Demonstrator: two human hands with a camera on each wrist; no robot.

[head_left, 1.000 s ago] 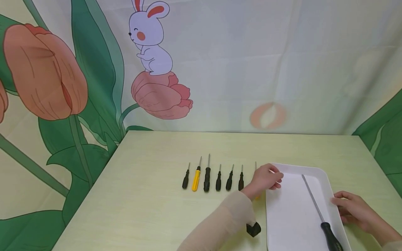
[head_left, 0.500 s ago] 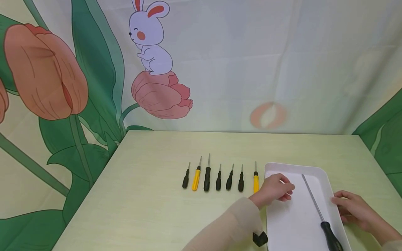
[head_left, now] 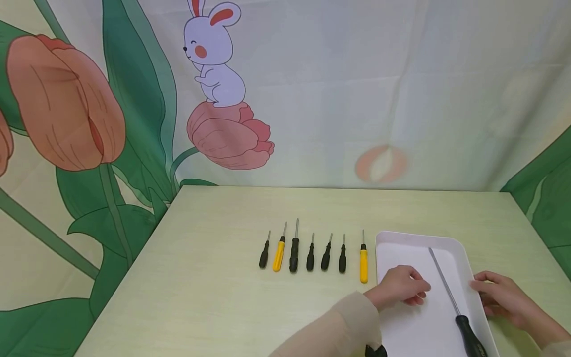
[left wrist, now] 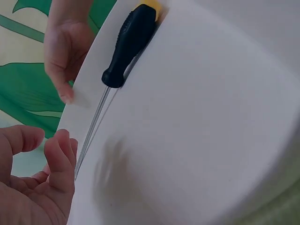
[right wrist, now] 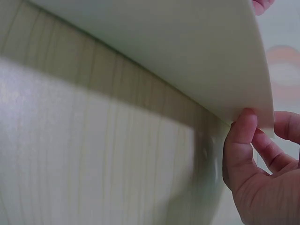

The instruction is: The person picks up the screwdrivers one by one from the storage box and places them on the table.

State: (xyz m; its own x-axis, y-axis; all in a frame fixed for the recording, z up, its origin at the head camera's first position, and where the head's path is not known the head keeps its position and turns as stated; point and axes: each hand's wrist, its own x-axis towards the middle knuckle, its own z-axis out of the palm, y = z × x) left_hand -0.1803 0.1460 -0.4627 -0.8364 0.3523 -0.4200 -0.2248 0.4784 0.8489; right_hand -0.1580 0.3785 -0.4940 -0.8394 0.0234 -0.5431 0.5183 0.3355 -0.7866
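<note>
My left hand [head_left: 401, 286] hovers over the white tray [head_left: 417, 342] with loosely bent fingers and nothing in them. In the left wrist view its thumb and fingertips stand apart. My right hand [head_left: 506, 300] grips the tray's right rim, and the right wrist view has the thumb and fingers [right wrist: 243, 126] on either side of that rim. A large screwdriver [head_left: 470, 337] lies slanted in the tray along its right side, shaft pointing away. Its black handle [left wrist: 133, 37] has a yellow end in the left wrist view.
Left of the tray, several small screwdrivers lie side by side on the pale wooden table [head_left: 200, 277]. A yellow screwdriver [head_left: 364, 265] is closest to the tray; another yellow one [head_left: 279, 255] is among the black-handled ones. A printed curtain [head_left: 321, 99] hangs behind.
My left hand has moved right and toward me, from above the tray's far left corner to over its middle, uncovering the yellow screwdriver. The right hand and tray appear still.
</note>
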